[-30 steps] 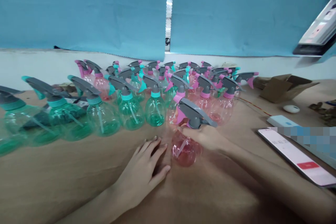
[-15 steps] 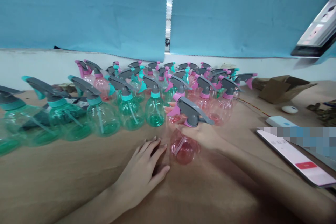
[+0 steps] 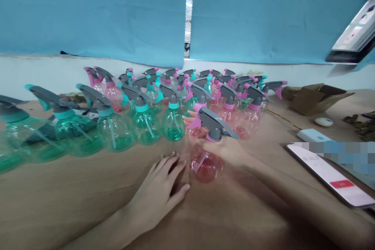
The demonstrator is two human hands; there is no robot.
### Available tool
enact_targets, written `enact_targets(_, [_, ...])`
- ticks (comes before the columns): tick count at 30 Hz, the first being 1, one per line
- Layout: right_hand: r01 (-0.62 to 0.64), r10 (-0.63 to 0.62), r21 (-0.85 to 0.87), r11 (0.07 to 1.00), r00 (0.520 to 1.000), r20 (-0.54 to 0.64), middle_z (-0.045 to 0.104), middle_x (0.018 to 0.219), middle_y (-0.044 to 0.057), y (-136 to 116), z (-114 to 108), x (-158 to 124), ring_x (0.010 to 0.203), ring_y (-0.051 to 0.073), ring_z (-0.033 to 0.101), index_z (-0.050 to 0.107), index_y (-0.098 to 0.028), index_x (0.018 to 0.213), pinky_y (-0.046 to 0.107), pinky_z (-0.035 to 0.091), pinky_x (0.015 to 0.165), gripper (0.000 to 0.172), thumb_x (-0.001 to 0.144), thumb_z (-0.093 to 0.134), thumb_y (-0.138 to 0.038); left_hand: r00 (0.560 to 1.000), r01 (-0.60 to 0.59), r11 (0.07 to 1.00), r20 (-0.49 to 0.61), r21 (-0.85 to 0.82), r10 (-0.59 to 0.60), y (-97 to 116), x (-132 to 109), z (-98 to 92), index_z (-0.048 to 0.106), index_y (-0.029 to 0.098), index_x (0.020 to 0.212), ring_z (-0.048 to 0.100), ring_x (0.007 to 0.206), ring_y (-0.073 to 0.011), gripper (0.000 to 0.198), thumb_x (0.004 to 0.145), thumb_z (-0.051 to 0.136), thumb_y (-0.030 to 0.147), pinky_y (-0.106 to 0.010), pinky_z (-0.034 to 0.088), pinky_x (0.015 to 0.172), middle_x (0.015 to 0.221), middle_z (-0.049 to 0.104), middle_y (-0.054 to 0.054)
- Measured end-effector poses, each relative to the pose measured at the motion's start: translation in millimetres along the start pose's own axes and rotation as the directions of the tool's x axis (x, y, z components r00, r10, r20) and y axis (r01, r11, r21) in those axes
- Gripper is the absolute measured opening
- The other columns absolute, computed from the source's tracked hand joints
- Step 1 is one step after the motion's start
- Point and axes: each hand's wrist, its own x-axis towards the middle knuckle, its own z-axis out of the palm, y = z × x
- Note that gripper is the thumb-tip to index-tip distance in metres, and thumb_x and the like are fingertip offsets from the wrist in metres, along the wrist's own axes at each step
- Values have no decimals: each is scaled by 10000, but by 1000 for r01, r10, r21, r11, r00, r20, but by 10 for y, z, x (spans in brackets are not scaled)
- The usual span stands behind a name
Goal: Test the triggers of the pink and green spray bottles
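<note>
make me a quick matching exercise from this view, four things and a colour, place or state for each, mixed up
Column one
1. left hand
2. right hand
3. phone
4. cardboard box

Column two
A. lit screen with a red bar
B. brown, towards the far side of the tabletop
C. palm down, holding nothing
D. gripping a pink spray bottle

Right pairs: 1-C, 2-D, 3-A, 4-B

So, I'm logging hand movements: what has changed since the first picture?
The right hand has its fingers farther left, past the trigger; its bottle shifted slightly left and away. Nothing was let go. The left hand and other bottles stayed put.
</note>
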Motion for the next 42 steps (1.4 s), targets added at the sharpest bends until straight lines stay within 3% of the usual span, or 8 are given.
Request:
enact_targets(5, [-30,29,-15,999,999,-18,644,741,25,-34,7,6,740,200,608,580,-202,695,338,503,644,104,684,523,-289,1000,-2,1000,-8,-13,1,-1,3,-3,471,195,1280,388,1230,-283,440,901,458,418,-462,345,972,1333,463,-104])
enact_targets(11, [9,-9,52,999,1000,5,646,765,19,-48,-4,7,812,199,626,542,-212,687,329,500,718,43,665,514,-236,1000,-5,1000,4,11,5,-6,2,4,467,183,1281,381,1232,-282,451,904,451,430,-468,339,977,1338,453,-109])
enact_targets(23, [-55,55,-49,997,998,-4,609,756,20,-33,0,1,736,183,574,579,-204,745,315,470,665,115,690,524,-289,1000,-11,1000,1,6,11,-3,-8,6,462,177,1283,374,1234,-277,447,907,454,419,-458,338,979,1337,452,-108])
enact_targets(42, [-45,45,-1,999,998,-33,545,679,8,-28,26,20,659,160,500,566,-207,690,295,430,584,120,665,516,-313,1000,-10,1000,0,17,10,-1,-1,8,462,184,1284,382,1232,-283,452,904,456,429,-464,343,972,1335,455,-111])
